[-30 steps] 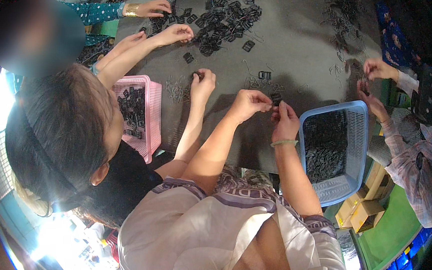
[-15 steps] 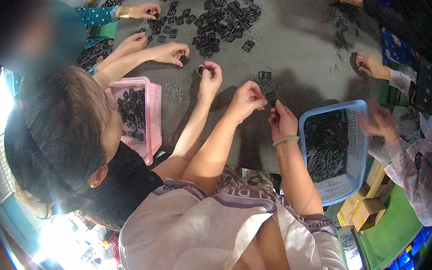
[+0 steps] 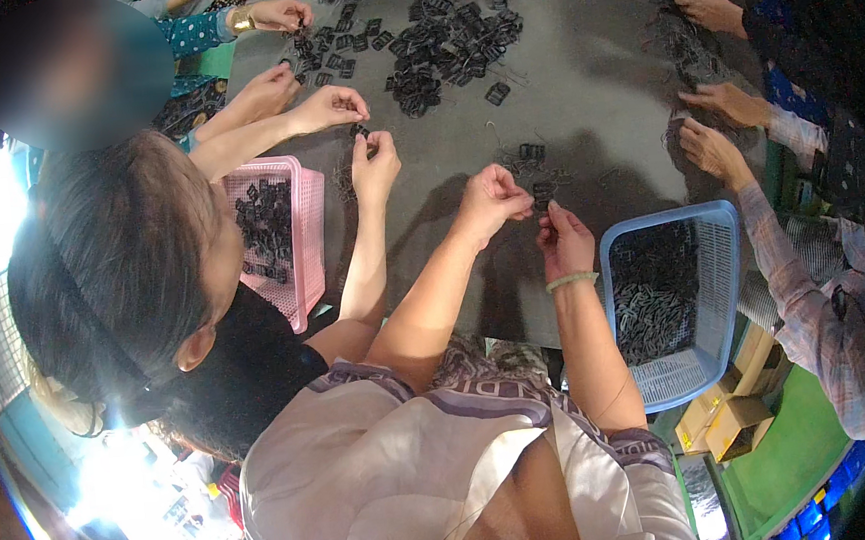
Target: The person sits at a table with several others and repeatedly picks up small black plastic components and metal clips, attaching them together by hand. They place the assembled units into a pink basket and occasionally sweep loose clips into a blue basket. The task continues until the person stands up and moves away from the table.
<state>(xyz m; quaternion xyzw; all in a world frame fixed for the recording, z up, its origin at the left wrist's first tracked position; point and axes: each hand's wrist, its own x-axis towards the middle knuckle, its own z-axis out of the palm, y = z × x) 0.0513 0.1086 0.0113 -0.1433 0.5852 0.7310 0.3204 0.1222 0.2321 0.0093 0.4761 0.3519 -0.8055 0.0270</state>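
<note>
My right hand (image 3: 565,238), with a pale green bead bracelet (image 3: 573,280) at its wrist, holds a small black plastic buckle (image 3: 544,194) upright between thumb and fingertips. Close on its left, my left hand (image 3: 494,199) has thumb and fingers pinched together at the buckle's edge. Whatever sits inside that pinch is too small to make out. Just beyond my hands, another black buckle (image 3: 532,151) lies on the dark tabletop (image 3: 580,79) among thin loose bits.
A blue basket (image 3: 724,280) of small dark parts stands right of my right forearm. On the left is a pink basket (image 3: 312,238) of black buckles, beside a co-worker. A large buckle pile (image 3: 452,48) lies farther back. Other people's hands work along both sides.
My hands stay almost in place at the buckle. The co-worker's hands on my left have moved back and left. At right, another person's hand has moved from the blue basket to the table.
</note>
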